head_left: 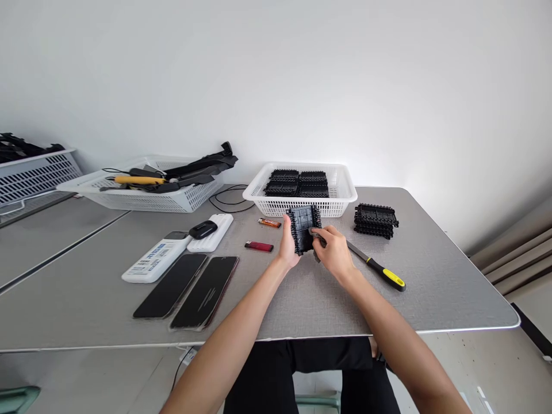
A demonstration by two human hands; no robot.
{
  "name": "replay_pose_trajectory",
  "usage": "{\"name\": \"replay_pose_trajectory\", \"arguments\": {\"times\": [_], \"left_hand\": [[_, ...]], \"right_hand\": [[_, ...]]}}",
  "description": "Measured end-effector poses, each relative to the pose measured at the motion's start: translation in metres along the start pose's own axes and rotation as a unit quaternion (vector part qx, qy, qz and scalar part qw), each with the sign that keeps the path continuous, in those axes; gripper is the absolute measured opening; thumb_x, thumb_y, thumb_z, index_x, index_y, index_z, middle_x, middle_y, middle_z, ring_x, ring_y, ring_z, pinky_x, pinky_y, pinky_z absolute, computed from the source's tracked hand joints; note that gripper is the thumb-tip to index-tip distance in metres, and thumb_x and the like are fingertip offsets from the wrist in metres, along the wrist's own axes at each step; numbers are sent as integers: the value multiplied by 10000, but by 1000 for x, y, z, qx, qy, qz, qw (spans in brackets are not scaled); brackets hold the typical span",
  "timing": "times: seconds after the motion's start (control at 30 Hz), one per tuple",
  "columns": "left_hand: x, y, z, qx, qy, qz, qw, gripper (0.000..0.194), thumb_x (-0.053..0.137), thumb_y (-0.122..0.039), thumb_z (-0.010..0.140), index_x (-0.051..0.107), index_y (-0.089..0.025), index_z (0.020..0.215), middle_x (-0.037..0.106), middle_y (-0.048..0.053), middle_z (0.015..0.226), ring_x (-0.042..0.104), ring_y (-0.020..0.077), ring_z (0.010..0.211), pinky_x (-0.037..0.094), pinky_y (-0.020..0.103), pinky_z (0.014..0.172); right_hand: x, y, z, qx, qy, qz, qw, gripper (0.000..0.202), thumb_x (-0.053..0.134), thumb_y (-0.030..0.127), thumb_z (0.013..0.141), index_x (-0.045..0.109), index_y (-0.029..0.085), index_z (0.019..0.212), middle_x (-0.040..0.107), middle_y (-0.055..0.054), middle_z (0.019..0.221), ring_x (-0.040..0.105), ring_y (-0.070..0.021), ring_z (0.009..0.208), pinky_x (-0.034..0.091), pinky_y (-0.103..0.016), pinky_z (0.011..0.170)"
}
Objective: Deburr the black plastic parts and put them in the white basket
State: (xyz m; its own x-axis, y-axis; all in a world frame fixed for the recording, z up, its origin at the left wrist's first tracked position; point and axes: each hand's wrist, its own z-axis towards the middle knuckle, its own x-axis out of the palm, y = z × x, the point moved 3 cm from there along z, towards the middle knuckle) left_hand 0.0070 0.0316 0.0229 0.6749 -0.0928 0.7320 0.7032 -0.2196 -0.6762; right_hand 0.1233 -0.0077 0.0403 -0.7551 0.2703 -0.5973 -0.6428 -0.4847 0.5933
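My left hand [288,244] grips a black plastic part [302,221] with toothed side edges by its left side, thumb up along the edge. It is held tilted up above the table, its flat panelled face toward me. At the part's lower right, my right hand [334,248] is closed, fingertips pinching a small grey piece [317,256] that looks like cloth against the face. The fingers hide most of that piece. Just right of this hand lies a file [383,273] with a black and yellow handle. Farther right sits a stack of similar black parts [375,220].
Behind my hands, a white basket [345,192] holds several black parts. Left of me lie two lighters, an orange one [269,223] and a red one [259,246], two phones [204,293], and white power banks [149,261]. Another white basket [172,201] holds tools and black strips.
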Motion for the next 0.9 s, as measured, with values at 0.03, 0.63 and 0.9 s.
{"name": "replay_pose_trajectory", "arguments": {"times": [0.03,0.63,0.9], "left_hand": [[0,2,0,1,0,1,1000,677,294,-678,928,616,-216,1303,709,91,1198,624,259,1174,476,382,1022],[-8,3,3,46,-54,16,997,678,334,-676,921,621,-185,1290,705,111,1203,613,268,1197,493,386,1011],[3,11,-3,-34,-10,-8,999,666,298,-657,940,630,-189,1278,723,104,1155,626,281,1174,491,402,1012]], "right_hand": [[3,1,-1,14,15,-36,999,314,469,139,918,697,161,1132,642,-92,1015,650,-193,841,504,-285,792],[5,1,2,138,73,-68,985,227,510,154,811,677,163,657,661,-60,645,597,-184,630,384,-256,596],[-18,5,11,29,-104,158,982,300,512,242,879,741,189,1065,720,-50,955,655,-175,828,502,-277,760]]}}
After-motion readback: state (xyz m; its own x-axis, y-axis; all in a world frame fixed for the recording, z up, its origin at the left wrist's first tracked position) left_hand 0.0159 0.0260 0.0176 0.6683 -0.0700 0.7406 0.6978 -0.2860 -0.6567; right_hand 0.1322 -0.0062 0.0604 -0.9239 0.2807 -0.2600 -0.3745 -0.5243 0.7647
